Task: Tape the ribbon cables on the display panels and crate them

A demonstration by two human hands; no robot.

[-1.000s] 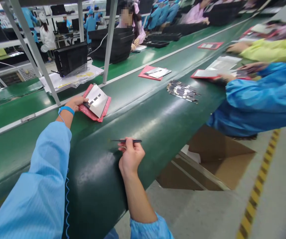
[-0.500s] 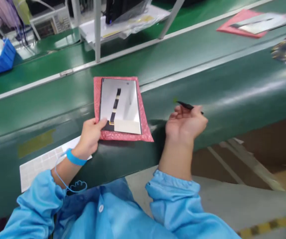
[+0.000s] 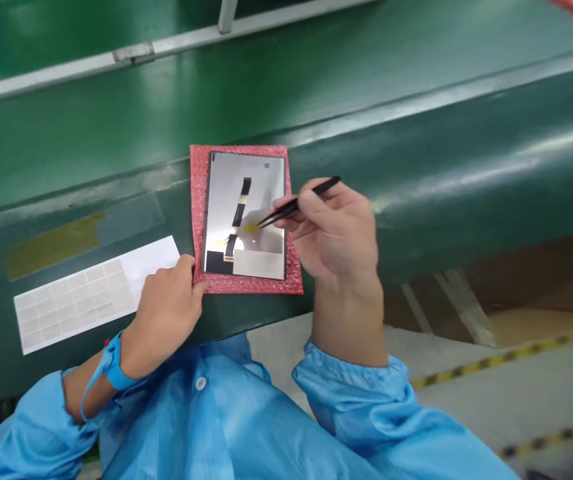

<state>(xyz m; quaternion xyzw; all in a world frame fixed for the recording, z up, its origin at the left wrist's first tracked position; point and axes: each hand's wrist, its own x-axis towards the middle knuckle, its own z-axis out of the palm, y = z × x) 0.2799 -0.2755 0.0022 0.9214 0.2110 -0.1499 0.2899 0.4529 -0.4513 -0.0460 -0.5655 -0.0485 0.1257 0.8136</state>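
Note:
A display panel (image 3: 261, 193) with a mirror-like back and a dark flex cable (image 3: 239, 215) lies on a pink bubble-wrap bag (image 3: 198, 200). My left hand (image 3: 169, 310) is closed at the bag's lower left corner, gripping its edge. Between the thumb and fingers of my right hand (image 3: 339, 233) is a pair of black tweezers (image 3: 299, 203). A small yellow round piece (image 3: 250, 228) is at the tweezer tips, over the panel just right of the cable. Whether it touches the panel I cannot tell.
Left of the bag lies a white sheet of pale rectangular labels (image 3: 74, 297). Behind it is a clear strip with yellow film (image 3: 56, 247) on the green bench (image 3: 441, 167). A metal rail (image 3: 176, 43) runs along the back. Part of a red item shows at top right.
My right hand has brought the tweezers and yellow piece leftward over the panel. My left thumb has moved off the panel to the bag's corner. The view has tilted down.

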